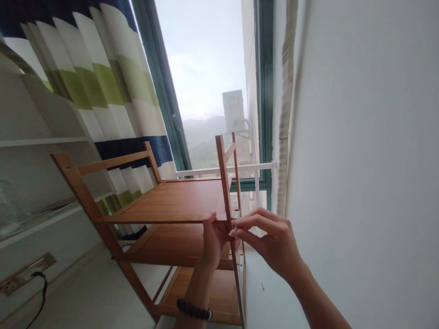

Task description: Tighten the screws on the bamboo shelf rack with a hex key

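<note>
A wooden shelf unit [185, 198] with several tiers stands in front of me. My left hand [213, 240] is closed around the corner where a shelf board meets the front right post [224, 183]. Its thumb lies over the board's edge, and some of its fingers are hidden behind the post. Just outside that post, my right hand [269, 233] pinches a small metal screw [236, 228] between thumb and fingertips. Lower down, another screw [239, 265] sticks out of the post. A dark beaded bracelet [194, 309] circles my left wrist.
A white wall [370, 137] rises close on the right. Behind the unit are a window [202, 59] with a white rail and a striped curtain [106, 87]. Built-in shelves [41, 142] and a socket with a black cable [44, 288] are at left. A loose screw [262, 286] lies low at right.
</note>
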`<state>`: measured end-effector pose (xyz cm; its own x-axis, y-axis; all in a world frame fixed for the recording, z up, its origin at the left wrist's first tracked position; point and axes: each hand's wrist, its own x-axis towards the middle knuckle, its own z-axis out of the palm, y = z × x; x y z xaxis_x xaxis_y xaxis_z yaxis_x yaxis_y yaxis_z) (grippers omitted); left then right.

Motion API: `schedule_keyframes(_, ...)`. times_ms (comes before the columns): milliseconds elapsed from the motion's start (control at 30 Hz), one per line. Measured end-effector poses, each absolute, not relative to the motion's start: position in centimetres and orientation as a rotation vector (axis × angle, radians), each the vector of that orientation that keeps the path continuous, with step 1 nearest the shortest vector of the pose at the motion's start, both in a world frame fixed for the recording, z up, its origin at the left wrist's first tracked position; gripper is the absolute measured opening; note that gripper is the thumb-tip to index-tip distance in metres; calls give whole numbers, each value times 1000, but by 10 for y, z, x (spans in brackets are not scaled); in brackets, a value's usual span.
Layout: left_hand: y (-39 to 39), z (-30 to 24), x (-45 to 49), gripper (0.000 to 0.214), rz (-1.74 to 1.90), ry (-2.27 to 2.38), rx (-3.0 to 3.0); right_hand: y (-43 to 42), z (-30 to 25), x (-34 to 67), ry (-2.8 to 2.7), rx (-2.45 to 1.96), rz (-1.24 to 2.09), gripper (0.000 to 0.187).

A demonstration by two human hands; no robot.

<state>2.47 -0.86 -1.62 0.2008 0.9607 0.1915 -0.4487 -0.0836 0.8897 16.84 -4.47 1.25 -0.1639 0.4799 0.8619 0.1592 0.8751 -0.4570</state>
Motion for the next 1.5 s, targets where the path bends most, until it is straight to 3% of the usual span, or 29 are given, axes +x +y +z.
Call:
schedule_keyframes(200,-8,-17,23,58,1205,668,1110,-27,25,165,-1627,-620,583,11)
schedule_keyframes(333,-12,-18,25,62,1241,690,1056,-12,25,158,-1491,-615,797,27)
schedule_keyframes(633,-17,-12,20,67,1107,823,1141,1,-19,156,-1423,-747,875,31)
schedule_keyframes(1067,-15,-14,24,55,1381,870,1078,-66,-42,156,-1472,-789,1057,29)
schedule_keyframes(1200,-15,-15,23,50,1448,919,1048,-73,-33,157,-1556,-751,996,24)
schedule_keyframes(1500,-11,-20,18,51,1453,888,1054,-54,1,152,-1578,-732,501,13)
